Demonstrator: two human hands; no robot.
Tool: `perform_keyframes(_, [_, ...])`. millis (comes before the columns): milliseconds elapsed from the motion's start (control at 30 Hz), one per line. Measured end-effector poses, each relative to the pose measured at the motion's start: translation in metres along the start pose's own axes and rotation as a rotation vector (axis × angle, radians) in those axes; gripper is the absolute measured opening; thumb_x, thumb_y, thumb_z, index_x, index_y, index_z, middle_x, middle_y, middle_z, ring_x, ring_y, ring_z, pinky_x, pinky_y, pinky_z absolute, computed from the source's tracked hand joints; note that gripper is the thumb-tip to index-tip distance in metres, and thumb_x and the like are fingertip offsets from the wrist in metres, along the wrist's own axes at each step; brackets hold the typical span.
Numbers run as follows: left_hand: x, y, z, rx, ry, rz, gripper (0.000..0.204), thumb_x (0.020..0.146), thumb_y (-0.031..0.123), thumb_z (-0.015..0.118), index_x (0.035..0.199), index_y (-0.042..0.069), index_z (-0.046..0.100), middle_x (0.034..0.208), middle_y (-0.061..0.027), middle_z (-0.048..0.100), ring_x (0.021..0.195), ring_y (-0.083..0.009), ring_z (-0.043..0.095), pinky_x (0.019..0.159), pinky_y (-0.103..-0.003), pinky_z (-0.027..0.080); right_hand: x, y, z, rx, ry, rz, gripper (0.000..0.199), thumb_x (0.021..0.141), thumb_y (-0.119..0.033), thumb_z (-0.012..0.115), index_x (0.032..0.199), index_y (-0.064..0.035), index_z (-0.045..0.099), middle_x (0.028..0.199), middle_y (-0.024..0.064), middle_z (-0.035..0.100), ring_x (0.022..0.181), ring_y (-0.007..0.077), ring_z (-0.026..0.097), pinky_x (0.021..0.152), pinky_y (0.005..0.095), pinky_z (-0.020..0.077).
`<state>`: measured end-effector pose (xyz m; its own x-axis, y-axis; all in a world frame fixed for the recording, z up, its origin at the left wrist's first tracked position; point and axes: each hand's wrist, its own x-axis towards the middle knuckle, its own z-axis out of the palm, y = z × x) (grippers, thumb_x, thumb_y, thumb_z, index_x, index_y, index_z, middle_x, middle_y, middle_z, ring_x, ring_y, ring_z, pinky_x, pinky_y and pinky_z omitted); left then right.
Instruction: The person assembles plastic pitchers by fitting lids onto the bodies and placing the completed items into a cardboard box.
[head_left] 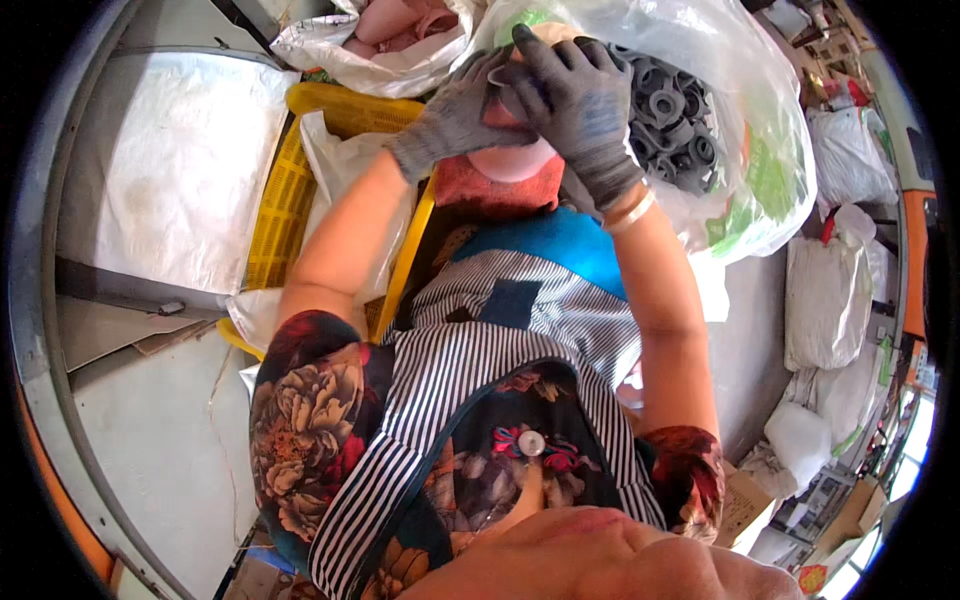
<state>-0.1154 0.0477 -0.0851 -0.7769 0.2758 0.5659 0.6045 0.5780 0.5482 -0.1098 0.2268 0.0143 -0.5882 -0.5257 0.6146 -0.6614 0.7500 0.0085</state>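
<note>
- Gloves of grey knit are worn on both hands, which are raised together in front of the chest, above a pink, rounded object (pixel 515 160) resting on a reddish cloth (pixel 495 190).
- A small grey ring-shaped part (pixel 503 78) is pinched at the fingertips of the left hand (pixel 455 115); the left grip is narrow and closed on that part.
- The right hand (pixel 580 100) is laid over the same spot, fingers curled; whether its grip is closed on the part or only steadying it cannot be told.
- A clear plastic bag (pixel 760 150) filled with grey rubber rings (pixel 670 110) is seen just beside the right hand, open toward it.
- A yellow plastic crate (pixel 275 200) lined with white bags is seen below the left forearm.
- Slipping is judged the main risk: the small ring could be dropped from thick gloved fingertips into the lap or crate.
- The bag could be nudged by the right wrist and rings spilled, since its mouth is slack.
</note>
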Motion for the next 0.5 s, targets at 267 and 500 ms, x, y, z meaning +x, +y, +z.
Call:
perform_keyframes(267, [0.107, 0.041, -0.048, -0.156, -0.208, -0.116, 0.045, 0.092, 0.031, 0.066, 0.126, 0.004, 0.055, 0.119, -0.0153, 0.059, 0.112, -0.0260, 0.057, 0.094, -0.040, 0.046, -0.072, 0.071, -0.005, 0.408, 0.362, 0.402, 0.031, 0.097, -0.022, 0.058, 0.121, -0.0034, 0.063, 0.110, 0.0114, 0.068, 0.099, 0.0200, 0.063, 0.091, 0.0305, 0.0477])
perform_keyframes(500, [0.000, 0.108, -0.019, 0.566, -0.075, 0.280, 0.045, 0.084, 0.030, 0.061, 0.124, 0.009, 0.059, 0.109, -0.0093, 0.060, 0.105, -0.0291, 0.057, 0.095, -0.052, 0.044, -0.126, 0.087, 0.053, 0.640, 0.085, 0.881, 0.040, 0.094, -0.028, 0.064, 0.126, -0.0047, 0.061, 0.115, 0.0135, 0.068, 0.102, 0.0267, 0.064, 0.093, 0.0348, 0.0473])
